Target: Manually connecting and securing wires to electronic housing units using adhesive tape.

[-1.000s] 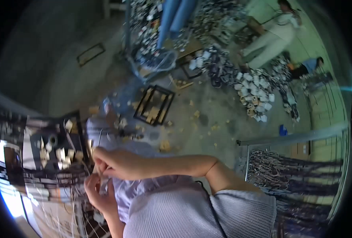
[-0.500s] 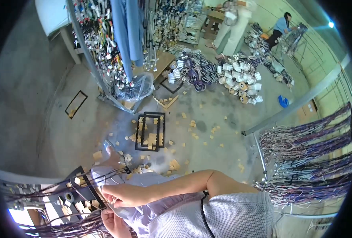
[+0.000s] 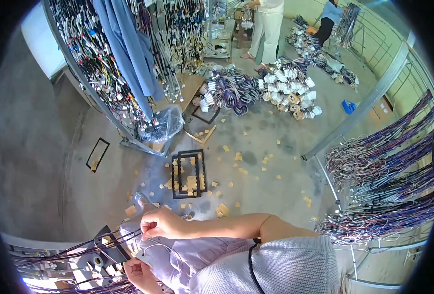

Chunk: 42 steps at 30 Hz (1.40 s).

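A thin white wire (image 3: 154, 245) ran in a loop between the person's two hands, low in the view, just above a lap covered in pale lilac cloth (image 3: 202, 255). The right hand (image 3: 159, 223) was closed around the upper end of that wire, fingers curled tight and pinching it. The left hand (image 3: 137, 271), just below the wire's loop, was also curled narrow, gripping the lower end; how much of the wire sat inside the fist I could not tell. Just left of the wire, dark purple cables (image 3: 75, 250) stretched across a table (image 3: 87, 267) fitted with black holders and small pale parts.

Beyond the wire, on the concrete floor (image 3: 275, 166), lay two black rectangular frames (image 3: 187, 174) holding small tan scraps, with more tan scraps (image 3: 239, 157) scattered about them. A smaller black frame (image 3: 98, 154) lay further left of the wire with one scrap in it. Further off stood a slanted rack (image 3: 109, 78) hung with wire harnesses and a blue garment (image 3: 126, 49), and a clear plastic bag (image 3: 163, 125) at its foot held dark bundles. Far right of the wire, racks of purple wire bundles (image 3: 383, 186) hung. Far off, heaps of harnesses with white connectors (image 3: 285, 88) lay on the floor beside two other people (image 3: 268, 19).
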Each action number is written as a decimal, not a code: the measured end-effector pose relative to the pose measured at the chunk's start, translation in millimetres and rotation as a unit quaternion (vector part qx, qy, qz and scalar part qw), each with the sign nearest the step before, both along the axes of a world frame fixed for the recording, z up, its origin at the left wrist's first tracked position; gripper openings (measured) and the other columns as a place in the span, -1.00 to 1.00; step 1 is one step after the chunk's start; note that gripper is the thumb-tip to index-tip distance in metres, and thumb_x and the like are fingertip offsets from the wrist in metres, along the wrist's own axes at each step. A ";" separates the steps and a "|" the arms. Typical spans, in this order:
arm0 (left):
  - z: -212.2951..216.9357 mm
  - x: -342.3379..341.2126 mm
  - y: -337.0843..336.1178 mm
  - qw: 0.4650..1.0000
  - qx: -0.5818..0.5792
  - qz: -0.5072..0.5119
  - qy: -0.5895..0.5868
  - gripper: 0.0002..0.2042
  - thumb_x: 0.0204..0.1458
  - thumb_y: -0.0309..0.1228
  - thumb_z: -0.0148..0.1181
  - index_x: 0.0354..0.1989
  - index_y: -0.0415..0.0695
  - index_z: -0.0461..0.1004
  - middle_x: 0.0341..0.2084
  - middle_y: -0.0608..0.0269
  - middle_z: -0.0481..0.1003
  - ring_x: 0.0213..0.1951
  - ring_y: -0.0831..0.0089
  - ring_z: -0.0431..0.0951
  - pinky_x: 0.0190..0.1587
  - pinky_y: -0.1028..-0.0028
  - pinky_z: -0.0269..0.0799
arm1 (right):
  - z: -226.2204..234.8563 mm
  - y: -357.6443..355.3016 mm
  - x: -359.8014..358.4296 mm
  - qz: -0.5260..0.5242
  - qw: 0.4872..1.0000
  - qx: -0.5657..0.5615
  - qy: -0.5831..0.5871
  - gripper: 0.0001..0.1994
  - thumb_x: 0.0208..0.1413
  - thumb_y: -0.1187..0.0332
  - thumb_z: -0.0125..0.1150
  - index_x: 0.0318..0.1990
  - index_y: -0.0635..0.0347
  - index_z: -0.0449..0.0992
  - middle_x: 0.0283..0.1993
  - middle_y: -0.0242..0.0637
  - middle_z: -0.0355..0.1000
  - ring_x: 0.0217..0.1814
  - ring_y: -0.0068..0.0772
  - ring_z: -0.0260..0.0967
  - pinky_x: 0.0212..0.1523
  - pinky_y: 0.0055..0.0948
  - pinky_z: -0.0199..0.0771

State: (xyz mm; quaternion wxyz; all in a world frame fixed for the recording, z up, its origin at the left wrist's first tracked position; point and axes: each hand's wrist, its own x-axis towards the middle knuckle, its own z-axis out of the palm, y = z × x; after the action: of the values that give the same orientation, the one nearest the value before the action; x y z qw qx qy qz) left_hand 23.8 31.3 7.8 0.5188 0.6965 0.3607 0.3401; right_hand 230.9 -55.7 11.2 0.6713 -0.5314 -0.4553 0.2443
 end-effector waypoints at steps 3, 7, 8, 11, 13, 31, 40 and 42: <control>0.1 2.4 4.1 1.000 0.007 -0.001 0.010 -0.80 -0.04 -0.74 0.07 -0.34 -0.16 0.27 -0.43 0.38 0.33 -0.40 0.69 0.35 -0.35 0.71 0.27 | 11.9 -8.9 10.5 0.029 0.990 -0.062 0.120 -0.87 -0.01 0.52 0.31 -0.43 0.30 0.44 -0.48 -0.40 0.44 -0.47 -0.67 0.36 -0.49 -0.57 0.31; -5.5 2.4 6.9 0.999 0.034 -0.004 0.002 -0.81 -0.04 -0.74 0.05 -0.36 -0.15 0.28 -0.48 0.41 0.32 -0.51 0.74 0.29 -0.48 0.73 0.20 | 2.5 -12.8 23.4 0.005 0.995 -0.067 0.080 -0.88 0.02 0.50 0.30 -0.41 0.29 0.45 -0.48 -0.38 0.46 -0.46 -0.69 0.36 -0.46 -0.59 0.33; -3.8 3.5 6.6 0.999 0.034 -0.007 0.002 -0.81 -0.04 -0.75 0.04 -0.37 -0.15 0.28 -0.49 0.41 0.32 -0.52 0.74 0.29 -0.50 0.73 0.19 | -1.0 -14.5 24.0 0.003 0.993 -0.066 0.099 -0.88 0.03 0.49 0.30 -0.39 0.29 0.45 -0.45 -0.36 0.48 -0.43 -0.66 0.38 -0.40 -0.59 0.36; 0.5 3.3 -2.2 0.998 0.030 0.030 0.049 -0.83 -0.06 -0.74 0.15 -0.37 -0.18 0.40 -0.47 0.33 0.44 -0.45 0.59 0.41 -0.40 0.64 0.33 | -7.4 -18.8 30.8 -0.022 0.995 -0.073 0.065 -0.90 0.06 0.50 0.24 -0.34 0.30 0.44 -0.43 -0.34 0.47 -0.34 -0.58 0.42 -0.29 -0.54 0.39; -0.4 2.0 -3.8 0.999 0.034 0.025 0.010 -0.80 -0.09 -0.79 0.11 -0.37 -0.19 0.42 -0.51 0.33 0.43 -0.52 0.60 0.39 -0.46 0.64 0.33 | -16.9 -19.1 31.1 -0.015 0.994 -0.067 0.085 -0.92 0.09 0.51 0.20 -0.33 0.31 0.43 -0.41 -0.33 0.46 -0.35 -0.58 0.40 -0.29 -0.52 0.40; -13.5 -6.7 -4.1 1.000 -0.019 0.010 -0.008 -0.78 -0.10 -0.81 0.09 -0.38 -0.19 0.40 -0.49 0.30 0.40 -0.50 0.55 0.41 -0.44 0.63 0.37 | -56.5 -25.3 41.8 -0.031 0.992 -0.094 0.077 -0.95 0.01 0.58 0.13 -0.37 0.25 0.41 -0.47 -0.40 0.38 -0.43 -0.63 0.33 -0.38 -0.55 0.36; -39.6 -15.5 14.1 1.000 -0.009 -0.007 -0.005 -0.81 -0.02 -0.76 0.03 -0.38 -0.16 0.27 -0.53 0.40 0.33 -0.55 0.72 0.30 -0.51 0.73 0.18 | -52.0 -27.9 38.4 -0.059 0.978 -0.196 0.044 -0.85 0.11 0.39 0.24 -0.36 0.28 0.43 -0.53 -0.37 0.40 -0.49 -0.61 0.30 -0.45 -0.51 0.30; -38.9 -13.3 12.3 1.000 -0.002 0.000 -0.006 -0.81 -0.02 -0.77 0.02 -0.38 -0.16 0.27 -0.53 0.40 0.32 -0.56 0.72 0.31 -0.51 0.73 0.19 | -53.7 -31.7 38.6 -0.061 0.978 -0.194 0.047 -0.83 0.12 0.36 0.22 -0.36 0.28 0.42 -0.55 -0.35 0.39 -0.53 -0.56 0.29 -0.48 -0.46 0.29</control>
State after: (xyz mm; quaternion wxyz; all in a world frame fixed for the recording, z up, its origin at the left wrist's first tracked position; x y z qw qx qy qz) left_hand 10.5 43.7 -31.1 0.5225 0.6931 0.3583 0.3438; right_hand 269.5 -87.4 -42.5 0.5893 -0.6663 -0.3343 0.3114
